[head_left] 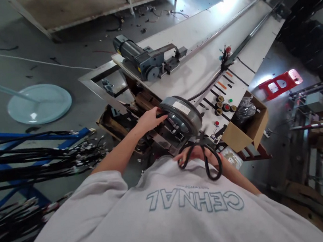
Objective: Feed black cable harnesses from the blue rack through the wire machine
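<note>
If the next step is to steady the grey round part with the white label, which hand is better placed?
Probably the left hand: it is already at the rim of the round part, while the right hand holds black-handled scissors.

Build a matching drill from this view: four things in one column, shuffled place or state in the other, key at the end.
Things
1. black-looped metal scissors
2. dark grey round ring with a white label
3. open brown cardboard box
4. pale blue round disc base

Place or state
A. standing on the grey floor
B. touched by the left hand
C. with clear plastic inside
D. in the right hand

Pairs: 1-D, 2-B, 3-C, 4-A
</note>
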### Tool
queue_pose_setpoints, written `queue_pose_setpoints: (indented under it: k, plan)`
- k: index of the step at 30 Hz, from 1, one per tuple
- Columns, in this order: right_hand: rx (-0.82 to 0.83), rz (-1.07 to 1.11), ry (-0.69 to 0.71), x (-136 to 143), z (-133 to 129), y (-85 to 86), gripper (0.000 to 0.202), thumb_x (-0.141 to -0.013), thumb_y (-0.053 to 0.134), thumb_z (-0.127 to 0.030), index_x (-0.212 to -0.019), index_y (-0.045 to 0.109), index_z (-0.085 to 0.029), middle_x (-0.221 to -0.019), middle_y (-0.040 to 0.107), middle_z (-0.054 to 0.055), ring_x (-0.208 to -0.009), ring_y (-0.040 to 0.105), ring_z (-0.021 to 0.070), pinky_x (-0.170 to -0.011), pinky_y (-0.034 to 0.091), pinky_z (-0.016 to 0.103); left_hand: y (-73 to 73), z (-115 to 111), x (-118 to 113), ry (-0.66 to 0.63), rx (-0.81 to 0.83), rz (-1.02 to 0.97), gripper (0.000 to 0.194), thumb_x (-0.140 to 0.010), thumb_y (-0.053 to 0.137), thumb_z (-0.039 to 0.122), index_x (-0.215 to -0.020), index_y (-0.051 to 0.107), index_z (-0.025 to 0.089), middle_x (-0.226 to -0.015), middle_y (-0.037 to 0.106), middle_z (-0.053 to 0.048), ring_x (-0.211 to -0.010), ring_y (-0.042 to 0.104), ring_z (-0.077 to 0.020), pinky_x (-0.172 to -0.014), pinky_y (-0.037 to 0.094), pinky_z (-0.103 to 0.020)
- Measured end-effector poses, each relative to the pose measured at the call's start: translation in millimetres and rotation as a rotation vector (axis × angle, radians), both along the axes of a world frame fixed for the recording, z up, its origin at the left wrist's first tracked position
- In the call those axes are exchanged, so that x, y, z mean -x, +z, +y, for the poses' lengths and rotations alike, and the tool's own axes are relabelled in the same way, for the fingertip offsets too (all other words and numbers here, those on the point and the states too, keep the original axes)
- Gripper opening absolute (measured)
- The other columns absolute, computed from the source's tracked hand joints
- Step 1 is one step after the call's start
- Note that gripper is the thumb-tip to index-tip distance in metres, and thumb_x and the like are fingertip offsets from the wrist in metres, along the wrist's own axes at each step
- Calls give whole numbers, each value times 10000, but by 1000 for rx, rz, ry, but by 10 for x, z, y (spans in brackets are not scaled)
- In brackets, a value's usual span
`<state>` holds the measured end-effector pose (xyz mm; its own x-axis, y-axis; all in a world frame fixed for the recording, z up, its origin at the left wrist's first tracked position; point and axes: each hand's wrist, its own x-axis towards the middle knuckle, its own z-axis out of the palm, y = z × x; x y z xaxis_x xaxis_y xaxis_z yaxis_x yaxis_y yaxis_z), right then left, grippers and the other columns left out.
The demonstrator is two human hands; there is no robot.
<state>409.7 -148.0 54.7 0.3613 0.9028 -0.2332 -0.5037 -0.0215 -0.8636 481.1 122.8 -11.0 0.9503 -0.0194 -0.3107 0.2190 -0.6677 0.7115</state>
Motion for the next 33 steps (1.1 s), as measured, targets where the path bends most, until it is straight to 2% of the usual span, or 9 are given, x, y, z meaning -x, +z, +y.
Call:
queue_pose_setpoints:
  k: [3, 5, 10, 12, 16, 22, 25, 28, 33]
  plan:
    - [-14, 348, 223, -115, 581, -303, 949, -604, 221, -1000, -826, 620, -167, -964, 685, 169, -885, 646, 262, -783, 519, 380, 127, -6, -25, -85, -53, 30, 535, -823, 547, 584, -1135, 613, 156, -661, 688, -23, -628, 665, -196, -629, 479, -254]
    - [152, 400, 149, -251, 844, -559, 904, -665, 108, -968, -705, 558, -184, -765, 673, 133, -722, 637, 214, -644, 518, 321, 202, -33, -30, -105, -181, 30, 540, -824, 541, 590, -1157, 612, 171, -725, 713, -55, -739, 693, -231, -682, 490, -270]
    - [434, 170, -27, -234, 620, -654, 724, -801, 115, -865, -518, 351, -241, -459, 544, 50, -371, 406, 114, -386, 343, 244, 156, 31, -48, 98, -521, 37, 529, -829, 556, 505, -1186, 613, 119, -952, 720, -187, -926, 683, -337, -782, 491, -378]
    - [370, 79, 27, -86, 269, -441, 712, -793, 190, -872, -535, 402, -242, -540, 612, 73, -406, 445, 129, -414, 365, 267, 53, 107, -23, 21, -323, 189, 424, -823, 574, 495, -972, 699, 118, -774, 717, -146, -806, 689, -297, -755, 496, -367]
    - [384, -49, -143, 63, -396, -28, 689, -776, 212, -878, -547, 443, -270, -596, 643, 111, -434, 458, 167, -439, 364, 321, -136, 30, 194, -132, 518, 417, 517, -873, 488, 562, -753, 727, 120, -430, 550, -46, -473, 538, -161, -641, 502, -351]
    - [1006, -374, -447, -272, -900, -216, 658, -856, 280, -764, -495, 452, -242, -472, 553, 75, -470, 525, 182, -531, 434, 306, -151, -519, 666, 138, 1231, 189, 483, -769, 700, 389, -1196, 638, 172, -1098, 715, -100, -888, 675, -182, -821, 505, -314]
    - [1429, -550, -282, -462, -958, -499, 514, -877, 492, -583, -541, 560, -201, -548, 600, 69, -606, 611, 205, -602, 434, 285, -164, -603, 734, 252, 1397, 149, 505, -721, 740, 325, -1184, 618, 165, -1209, 675, -114, -1076, 644, -229, -932, 476, -335]
    - [1602, -647, -171, -640, -905, -756, 382, -885, 548, -442, -621, 629, -178, -671, 658, 100, -728, 646, 228, -647, 436, 285, -214, -613, 625, 358, 1416, 320, 360, -772, 671, 350, -1062, 635, 141, -1031, 731, -118, -852, 688, -188, -756, 525, -291]
    - [1586, -749, -276, -1271, -1015, -900, 307, -902, 517, -396, -907, 713, -159, -941, 705, 117, -920, 649, 225, -784, 463, 278, -102, -708, 301, 6, 1005, 499, 255, -862, 551, 401, -845, 610, 154, -675, 711, -36, -441, 499, -85, -491, 432, -215]
